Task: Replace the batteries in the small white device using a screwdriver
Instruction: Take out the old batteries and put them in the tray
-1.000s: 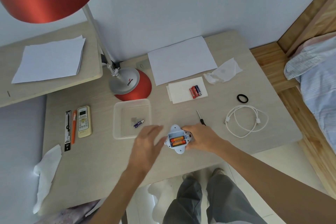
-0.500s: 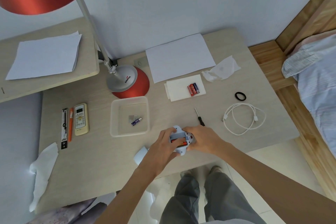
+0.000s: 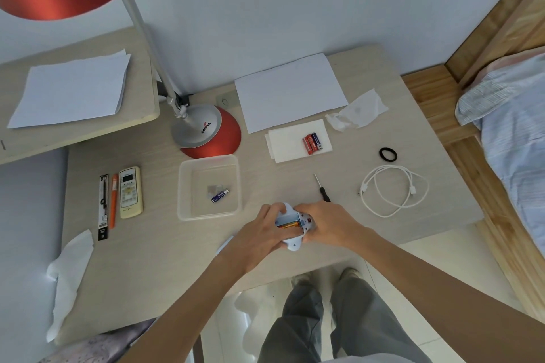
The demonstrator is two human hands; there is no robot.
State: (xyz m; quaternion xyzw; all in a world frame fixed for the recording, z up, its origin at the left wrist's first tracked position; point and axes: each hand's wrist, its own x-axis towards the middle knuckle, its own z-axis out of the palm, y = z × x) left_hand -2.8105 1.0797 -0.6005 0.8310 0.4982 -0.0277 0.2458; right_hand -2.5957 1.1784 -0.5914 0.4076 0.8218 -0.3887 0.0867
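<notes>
Device (image 3: 292, 242) sits compartment-up, its battery (image 3: 287, 225) running left to right; left hand (image 3: 262, 234) and right hand (image 3: 328, 224) clasp its ends just inside the front edge of the desk (image 3: 147, 259), screwdriver (image 3: 322, 188) just beyond the right hand.

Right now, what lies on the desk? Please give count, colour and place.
small white plastic device: one, white, near edge, open
orange battery: one visible, orange, inside device
black-handled screwdriver: one, black and silver, behind the device
clear plastic tray: one, transparent, centre
blue battery: one, blue, in tray
loose batteries: three, two red, one dark blue, on small white paper
red desk lamp: one, red and silver, back centre
large paper sheet: one, white, back
crumpled tissues: two, white, back right and front left
black ring: one, black, right
coiled cable: one, white, right
cream remote control: one, cream, left
orange pen: one, orange, beside remote
black flat pack: one, black, beside pen
left hand and right hand: two, both gripping the device
</notes>
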